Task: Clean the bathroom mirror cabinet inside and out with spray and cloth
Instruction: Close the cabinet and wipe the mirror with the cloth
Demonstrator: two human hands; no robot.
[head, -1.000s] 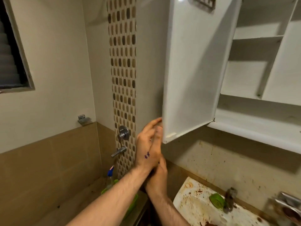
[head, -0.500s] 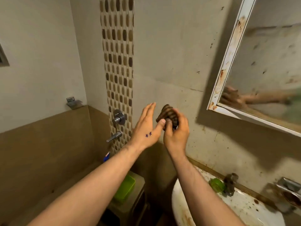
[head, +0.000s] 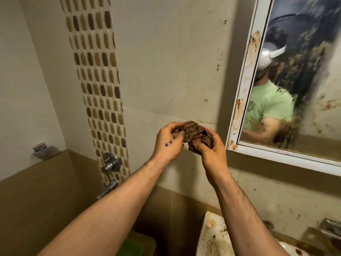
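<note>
Sink: bottom right, closest to me, the sink is smeared with brown gunk, and it sits right under the hands. A green tub pokes out low down between the forearms.

Left hand: the left hand now has its fingers curled onto the left side of the cloth. Half a second ago it was open flat beside it, so both hands are on the rag now.

Right hand: the right hand is pinched closed around the right and lower part of the bundle, same grip as before, just sitting a bit lower.

Cloth: the brown striped cloth is bunched up between both hands in mid-air, just left of the mirror's bottom corner. Looks to me like it's getting refolded to find a cleaner face.

Cabinet: the mirror door is shut now. A second ago it was swung open showing the white shelves, so I'd guess the inside is done and the outside is next.

Mirror: the mirror is still badly streaked with dark splatter, with rusty stains down the frame. Plenty left to wipe.

Spray: can't see the bottle in this shot.

Wall: the wall behind has a few specks on it.
</note>
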